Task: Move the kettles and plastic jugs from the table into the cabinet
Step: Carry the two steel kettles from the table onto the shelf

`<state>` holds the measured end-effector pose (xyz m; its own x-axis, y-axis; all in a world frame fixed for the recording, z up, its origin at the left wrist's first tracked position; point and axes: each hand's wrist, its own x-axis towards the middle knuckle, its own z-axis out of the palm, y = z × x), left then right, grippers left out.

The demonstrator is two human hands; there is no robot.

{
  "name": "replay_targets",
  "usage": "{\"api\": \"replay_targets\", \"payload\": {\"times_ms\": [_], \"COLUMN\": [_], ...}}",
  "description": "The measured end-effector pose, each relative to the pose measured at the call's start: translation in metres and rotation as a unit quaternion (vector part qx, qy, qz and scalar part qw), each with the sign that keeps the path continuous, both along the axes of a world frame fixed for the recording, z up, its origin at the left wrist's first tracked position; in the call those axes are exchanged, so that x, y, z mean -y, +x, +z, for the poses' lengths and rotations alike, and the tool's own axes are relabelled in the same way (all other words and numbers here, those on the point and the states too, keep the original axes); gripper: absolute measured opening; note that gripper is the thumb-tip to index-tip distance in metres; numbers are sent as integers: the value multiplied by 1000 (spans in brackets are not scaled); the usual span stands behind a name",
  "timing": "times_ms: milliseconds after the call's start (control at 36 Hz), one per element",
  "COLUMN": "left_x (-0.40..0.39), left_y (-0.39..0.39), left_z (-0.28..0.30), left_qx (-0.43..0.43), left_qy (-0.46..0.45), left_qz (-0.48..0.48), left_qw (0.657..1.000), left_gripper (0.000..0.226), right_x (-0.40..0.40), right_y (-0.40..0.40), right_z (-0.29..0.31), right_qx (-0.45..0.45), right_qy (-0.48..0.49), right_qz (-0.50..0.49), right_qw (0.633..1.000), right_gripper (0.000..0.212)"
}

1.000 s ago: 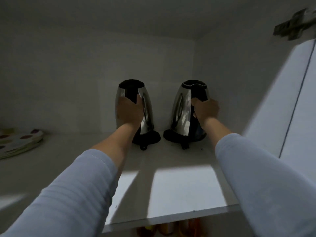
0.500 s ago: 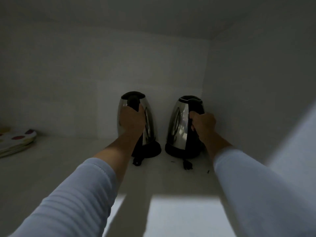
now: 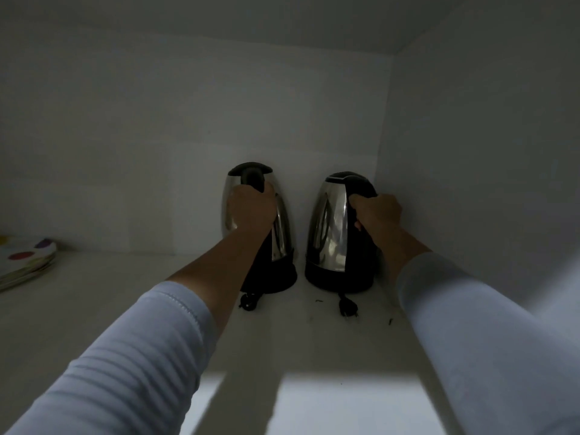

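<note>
Two steel kettles with black lids, handles and bases stand side by side deep on the white cabinet shelf, close to the back wall. My left hand is wrapped around the black handle of the left kettle. My right hand grips the handle of the right kettle, which stands near the cabinet's right wall. Both kettles look upright with their bases on the shelf. A short black cord with a plug lies in front of the right kettle, another plug in front of the left one.
A stack of plates with coloured dots sits at the far left of the shelf. The cabinet's right side wall is right beside my right hand. The shelf is dim, with a lit patch near its front edge.
Both kettles have gone deeper into the cabinet toward the back right corner, and my view has moved in closer. Both hands kept their grip on the handles.
</note>
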<state>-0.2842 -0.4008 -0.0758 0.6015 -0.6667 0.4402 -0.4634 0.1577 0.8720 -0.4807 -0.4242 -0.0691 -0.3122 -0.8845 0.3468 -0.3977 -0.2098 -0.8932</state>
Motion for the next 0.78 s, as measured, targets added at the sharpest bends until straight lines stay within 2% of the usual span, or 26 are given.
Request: {"api": "replay_targets", "payload": {"times_ms": [139,306,417,500,667,778], "left_x": [3,4,-1,-8,-19,-31], "left_y": [-8,-17,-24,-27,-30,-33], "left_z": [-1,-5,-12,-14,-21,-28], "left_qx": [15,5,-13,-12,-18,-18], "left_qy": [6,14,3,4,-14,-3], "left_qz": [-15,-34,-34,-23,-48,-68], "left_qw": [1000,999,999,1000,999,998], "left_gripper": [39,41,65,66,64,67], "right_x": [1,0,1,-1,-9,-23], "right_y": [-11,-10,-9,-10,-12,-11], "right_z": [0,2,1,-2,-11,-14], "right_qx": [-17,-18,-37,-90,-128,-180], "right_qy": [-9,-8,-10,-25,-35,-31], "right_qz": [-4,14,14,-5,-29,-34], "right_qw": [1000,1000,999,996,991,983], "right_gripper": [31,24,22,17,39,46]}}
